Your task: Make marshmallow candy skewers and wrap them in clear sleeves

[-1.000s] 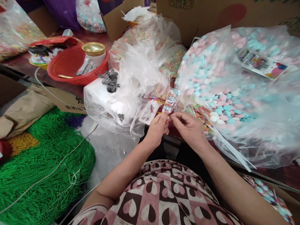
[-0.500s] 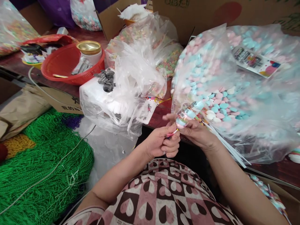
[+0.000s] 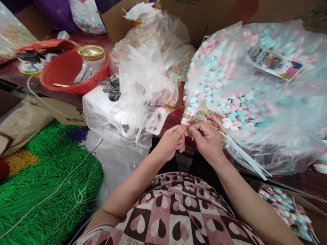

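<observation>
Over the table edge, my left hand [image 3: 173, 141] is closed around the gathered lower end of a small clear packet of pastel candies [image 3: 190, 112]. The packet stands upright above my fingers, and a bit of pink shows at my left fingertips. My right hand [image 3: 208, 139] pinches a thin yellow twist tie [image 3: 192, 138] at the packet's neck, its fingertips touching those of my left hand. How far the tie is wound is hidden by my fingers. Just beyond my right hand lies a large clear bag [image 3: 281, 136] of pink, blue and white candies.
Several white sticks [image 3: 251, 160] lie by the large bag, with a printed card [image 3: 276, 63] on top of it. Left are a red basket [image 3: 74, 89], dark coiled ties [image 3: 111, 87] and green cords [image 3: 51, 190]. A box of finished-looking candy packets [image 3: 287, 207] sits low right.
The packet has tilted from leaning right to nearly upright. My right hand has moved from the packet's side to the tie at its neck, and both hands are slightly higher.
</observation>
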Demonstrator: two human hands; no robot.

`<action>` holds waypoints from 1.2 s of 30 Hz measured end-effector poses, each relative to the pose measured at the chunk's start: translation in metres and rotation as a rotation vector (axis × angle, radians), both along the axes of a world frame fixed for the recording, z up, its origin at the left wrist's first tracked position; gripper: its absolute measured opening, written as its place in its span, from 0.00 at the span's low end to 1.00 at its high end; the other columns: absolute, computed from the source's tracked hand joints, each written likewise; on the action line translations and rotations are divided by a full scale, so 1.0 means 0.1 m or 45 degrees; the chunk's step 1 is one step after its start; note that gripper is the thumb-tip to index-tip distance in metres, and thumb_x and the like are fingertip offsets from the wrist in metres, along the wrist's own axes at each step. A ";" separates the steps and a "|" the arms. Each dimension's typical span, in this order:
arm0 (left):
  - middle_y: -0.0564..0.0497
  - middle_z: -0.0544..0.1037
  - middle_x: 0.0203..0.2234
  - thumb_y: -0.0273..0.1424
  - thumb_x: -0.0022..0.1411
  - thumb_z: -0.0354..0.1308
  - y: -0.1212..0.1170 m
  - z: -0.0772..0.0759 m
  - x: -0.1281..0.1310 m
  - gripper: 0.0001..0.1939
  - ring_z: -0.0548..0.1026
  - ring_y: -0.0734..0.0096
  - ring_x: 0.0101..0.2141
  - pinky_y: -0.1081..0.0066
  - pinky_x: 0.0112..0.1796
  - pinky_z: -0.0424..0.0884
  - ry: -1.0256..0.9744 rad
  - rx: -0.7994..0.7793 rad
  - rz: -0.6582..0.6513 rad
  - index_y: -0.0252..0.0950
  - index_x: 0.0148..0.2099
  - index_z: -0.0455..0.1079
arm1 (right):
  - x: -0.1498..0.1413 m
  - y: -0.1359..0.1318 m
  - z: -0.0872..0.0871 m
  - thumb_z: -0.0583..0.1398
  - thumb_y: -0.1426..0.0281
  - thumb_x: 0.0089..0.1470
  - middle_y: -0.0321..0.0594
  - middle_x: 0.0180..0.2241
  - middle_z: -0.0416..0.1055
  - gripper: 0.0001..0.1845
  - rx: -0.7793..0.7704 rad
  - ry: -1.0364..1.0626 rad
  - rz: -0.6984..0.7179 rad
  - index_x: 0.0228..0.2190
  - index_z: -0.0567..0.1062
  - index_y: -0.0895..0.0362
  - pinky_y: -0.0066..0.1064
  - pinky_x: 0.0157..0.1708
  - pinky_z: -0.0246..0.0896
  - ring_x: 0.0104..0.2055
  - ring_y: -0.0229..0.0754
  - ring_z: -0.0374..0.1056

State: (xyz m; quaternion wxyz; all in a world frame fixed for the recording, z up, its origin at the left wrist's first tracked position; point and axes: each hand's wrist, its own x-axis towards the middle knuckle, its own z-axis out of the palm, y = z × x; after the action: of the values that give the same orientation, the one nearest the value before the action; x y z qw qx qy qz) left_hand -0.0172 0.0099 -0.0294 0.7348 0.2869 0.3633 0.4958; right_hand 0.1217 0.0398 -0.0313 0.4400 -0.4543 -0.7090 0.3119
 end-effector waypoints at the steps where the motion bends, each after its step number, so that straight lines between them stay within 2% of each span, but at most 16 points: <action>1: 0.65 0.51 0.12 0.50 0.59 0.59 0.02 -0.03 0.01 0.21 0.48 0.84 0.12 0.80 0.15 0.55 0.086 0.039 0.067 0.37 0.30 0.61 | -0.01 -0.01 0.00 0.59 0.67 0.58 0.38 0.27 0.75 0.10 0.042 -0.018 -0.018 0.26 0.75 0.55 0.35 0.38 0.64 0.31 0.40 0.69; 3: 0.65 0.51 0.13 0.51 0.59 0.58 0.04 -0.09 0.02 0.22 0.48 0.84 0.13 0.80 0.15 0.55 0.208 0.084 0.129 0.37 0.30 0.60 | -0.03 -0.02 -0.01 0.59 0.67 0.58 0.38 0.27 0.75 0.10 0.035 -0.004 -0.027 0.26 0.75 0.55 0.34 0.37 0.64 0.31 0.40 0.69; 10: 0.63 0.53 0.15 0.51 0.64 0.52 -0.01 -0.19 0.03 0.21 0.53 0.82 0.15 0.78 0.19 0.59 0.404 0.121 0.083 0.38 0.30 0.59 | -0.02 0.00 -0.02 0.59 0.66 0.56 0.36 0.27 0.75 0.09 -0.237 0.086 0.037 0.28 0.76 0.56 0.30 0.33 0.63 0.29 0.38 0.69; 13: 0.60 0.62 0.19 0.48 0.63 0.55 0.00 -0.16 0.02 0.19 0.62 0.81 0.20 0.77 0.25 0.64 0.405 0.169 0.113 0.37 0.32 0.63 | -0.04 -0.04 0.07 0.59 0.67 0.56 0.34 0.24 0.73 0.09 -0.215 0.075 -0.006 0.26 0.75 0.56 0.28 0.29 0.62 0.26 0.36 0.67; 15: 0.56 0.71 0.27 0.44 0.60 0.61 0.04 -0.07 0.00 0.15 0.70 0.78 0.28 0.75 0.33 0.68 0.296 0.210 0.144 0.37 0.39 0.68 | -0.06 -0.08 0.13 0.58 0.69 0.55 0.34 0.23 0.72 0.08 -0.142 0.012 -0.024 0.25 0.74 0.56 0.28 0.28 0.60 0.25 0.36 0.65; 18: 0.51 0.77 0.37 0.39 0.55 0.65 0.07 0.18 -0.07 0.19 0.75 0.69 0.41 0.70 0.42 0.70 0.051 0.217 0.142 0.39 0.48 0.71 | -0.07 -0.12 0.18 0.58 0.71 0.55 0.35 0.25 0.72 0.07 -0.035 -0.075 -0.029 0.26 0.74 0.55 0.28 0.28 0.61 0.25 0.36 0.65; 20: 0.48 0.78 0.37 0.44 0.57 0.61 0.04 0.38 -0.14 0.18 0.76 0.62 0.44 0.65 0.43 0.71 0.024 0.248 0.196 0.40 0.46 0.73 | -0.05 -0.10 0.20 0.58 0.71 0.55 0.36 0.25 0.73 0.07 -0.008 -0.116 -0.030 0.27 0.74 0.55 0.29 0.28 0.62 0.26 0.37 0.66; 22: 0.46 0.79 0.33 0.52 0.58 0.57 -0.04 0.54 -0.21 0.22 0.76 0.56 0.46 0.60 0.44 0.72 0.082 0.310 0.234 0.39 0.41 0.76 | -0.03 -0.05 0.24 0.58 0.70 0.55 0.37 0.26 0.74 0.07 0.033 -0.144 -0.070 0.27 0.74 0.55 0.30 0.29 0.63 0.27 0.38 0.68; 24: 0.45 0.77 0.24 0.57 0.57 0.55 -0.13 0.61 -0.24 0.27 0.77 0.53 0.42 0.59 0.42 0.73 0.134 0.378 0.141 0.38 0.32 0.77 | 0.00 0.00 0.33 0.58 0.70 0.56 0.37 0.28 0.75 0.07 0.119 -0.167 -0.157 0.28 0.74 0.55 0.31 0.30 0.63 0.28 0.39 0.69; 26: 0.45 0.75 0.19 0.59 0.57 0.53 -0.16 0.59 -0.23 0.30 0.78 0.56 0.33 0.60 0.37 0.73 0.190 0.351 -0.014 0.37 0.27 0.77 | 0.01 0.03 0.46 0.58 0.70 0.58 0.38 0.28 0.75 0.07 0.240 -0.186 -0.272 0.29 0.75 0.54 0.32 0.31 0.64 0.28 0.40 0.69; 28: 0.46 0.75 0.18 0.60 0.59 0.50 -0.13 0.52 -0.19 0.33 0.75 0.64 0.25 0.63 0.33 0.72 0.205 0.253 -0.143 0.35 0.30 0.77 | 0.00 0.01 0.58 0.57 0.68 0.60 0.40 0.29 0.75 0.08 0.357 -0.226 -0.309 0.30 0.76 0.53 0.34 0.32 0.65 0.29 0.41 0.70; 29: 0.46 0.74 0.18 0.61 0.59 0.47 -0.09 0.47 -0.17 0.35 0.73 0.67 0.23 0.65 0.30 0.71 0.183 0.201 -0.166 0.34 0.32 0.78 | -0.02 -0.02 0.62 0.57 0.68 0.61 0.40 0.29 0.75 0.09 0.399 -0.248 -0.265 0.31 0.76 0.53 0.34 0.33 0.65 0.31 0.42 0.71; 30: 0.47 0.73 0.17 0.62 0.60 0.44 -0.04 0.44 -0.15 0.37 0.71 0.69 0.21 0.67 0.28 0.69 0.145 0.153 -0.154 0.34 0.33 0.77 | -0.03 -0.06 0.64 0.56 0.67 0.62 0.41 0.30 0.76 0.10 0.431 -0.265 -0.175 0.31 0.77 0.52 0.34 0.34 0.65 0.32 0.43 0.71; 33: 0.52 0.68 0.14 0.62 0.62 0.39 0.06 0.41 -0.15 0.38 0.65 0.74 0.15 0.72 0.21 0.63 0.009 0.079 0.052 0.34 0.37 0.76 | -0.04 -0.16 0.61 0.56 0.67 0.63 0.40 0.30 0.76 0.11 0.457 -0.273 0.151 0.31 0.76 0.52 0.33 0.34 0.66 0.34 0.42 0.72; 34: 0.54 0.65 0.12 0.60 0.63 0.39 0.07 0.42 -0.16 0.37 0.62 0.76 0.14 0.72 0.20 0.62 -0.030 0.084 0.096 0.34 0.37 0.76 | -0.03 -0.18 0.58 0.56 0.67 0.63 0.39 0.30 0.76 0.11 0.454 -0.263 0.199 0.31 0.76 0.52 0.32 0.33 0.65 0.33 0.41 0.71; 36: 0.56 0.60 0.10 0.58 0.64 0.42 0.04 0.44 -0.20 0.34 0.58 0.77 0.12 0.72 0.21 0.63 -0.056 0.112 0.095 0.35 0.36 0.77 | 0.00 -0.16 0.51 0.56 0.68 0.63 0.38 0.29 0.75 0.10 0.456 -0.257 0.171 0.30 0.75 0.53 0.32 0.33 0.64 0.32 0.40 0.71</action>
State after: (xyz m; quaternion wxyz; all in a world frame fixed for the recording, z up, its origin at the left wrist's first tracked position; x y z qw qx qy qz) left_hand -0.0370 0.0143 0.0150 0.7102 0.2943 0.3354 0.5445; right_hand 0.1220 0.0234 0.0202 0.4187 -0.3497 -0.8222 0.1627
